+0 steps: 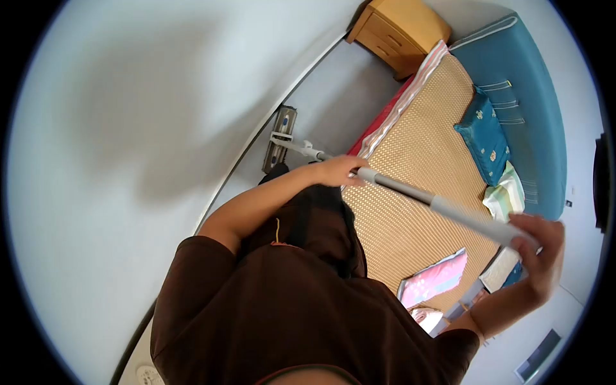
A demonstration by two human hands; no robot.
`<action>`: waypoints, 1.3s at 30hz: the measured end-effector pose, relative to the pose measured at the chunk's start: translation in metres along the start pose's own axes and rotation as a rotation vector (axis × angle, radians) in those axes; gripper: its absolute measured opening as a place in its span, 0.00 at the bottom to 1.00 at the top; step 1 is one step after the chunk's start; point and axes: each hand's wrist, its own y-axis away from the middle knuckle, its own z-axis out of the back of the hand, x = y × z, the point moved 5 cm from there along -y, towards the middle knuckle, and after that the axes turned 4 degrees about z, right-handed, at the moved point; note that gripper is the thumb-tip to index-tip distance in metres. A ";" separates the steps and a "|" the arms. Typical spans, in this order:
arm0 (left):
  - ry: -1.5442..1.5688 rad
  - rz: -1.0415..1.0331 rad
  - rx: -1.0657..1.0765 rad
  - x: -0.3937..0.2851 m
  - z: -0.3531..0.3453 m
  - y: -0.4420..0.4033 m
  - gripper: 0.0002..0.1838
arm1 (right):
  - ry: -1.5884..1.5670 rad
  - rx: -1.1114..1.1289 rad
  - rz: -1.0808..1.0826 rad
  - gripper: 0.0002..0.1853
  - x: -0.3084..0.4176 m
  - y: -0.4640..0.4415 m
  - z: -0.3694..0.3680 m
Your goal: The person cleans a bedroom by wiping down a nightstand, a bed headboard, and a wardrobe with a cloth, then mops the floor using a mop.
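Observation:
A flat mop with a grey and white pole stretches across the view from upper left to lower right. Its long mop head rests on the grey floor beside the wall's skirting. My left hand is closed around the middle of the pole, close to the bed's edge. Higher up, my right hand grips the end of the handle, slightly blurred, with its fingers curled over it. My dark trousers and one dark shoe show behind my left forearm.
A bed with a woven tan mat fills the right side. On it lie a teal cushion, a striped pillow and pink folded bedding. The blue headboard and a wooden nightstand stand beyond. A white wall runs along the left.

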 end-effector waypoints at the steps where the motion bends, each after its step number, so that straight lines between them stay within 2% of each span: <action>1: -0.018 0.004 -0.047 0.018 0.005 -0.003 0.18 | -0.046 0.000 -0.065 0.16 -0.006 -0.013 0.002; 3: -0.013 0.063 -0.057 0.032 0.017 -0.010 0.16 | -0.111 0.057 -0.204 0.15 -0.013 -0.042 0.008; 4: -0.071 0.045 -0.156 0.032 0.021 -0.014 0.13 | -0.113 0.070 -0.153 0.14 -0.015 -0.056 0.010; 8: -0.063 0.055 -0.321 0.032 0.048 -0.013 0.13 | -0.064 0.142 0.046 0.12 -0.009 -0.115 0.024; 11: 0.003 0.108 -0.353 0.042 0.069 -0.019 0.13 | -0.043 0.163 0.181 0.11 -0.014 -0.165 0.022; 15: 0.075 0.199 -0.448 0.088 0.110 -0.041 0.14 | -0.022 0.272 0.321 0.11 -0.013 -0.265 0.000; 21: 0.143 0.328 -0.579 0.210 0.151 -0.083 0.15 | -0.096 0.509 0.548 0.11 -0.024 -0.420 -0.095; 24: 0.062 0.433 -0.705 0.247 0.160 -0.091 0.14 | -0.153 0.558 0.692 0.11 -0.035 -0.466 -0.149; 27: 0.066 0.475 -0.786 0.322 0.158 -0.100 0.13 | -0.116 0.627 0.766 0.10 -0.051 -0.511 -0.209; 30: 0.100 0.523 -0.915 0.386 0.150 -0.097 0.13 | -0.100 0.564 1.019 0.08 -0.062 -0.538 -0.270; 32: 0.196 0.497 -1.042 0.424 0.143 -0.093 0.13 | -0.047 0.563 1.090 0.08 -0.063 -0.551 -0.314; 35: 0.091 0.606 -1.076 0.474 0.144 -0.087 0.13 | -0.048 0.575 1.164 0.08 -0.065 -0.576 -0.370; 39: -0.026 0.704 -1.329 0.533 0.127 -0.096 0.15 | -0.081 0.573 1.368 0.08 -0.105 -0.597 -0.428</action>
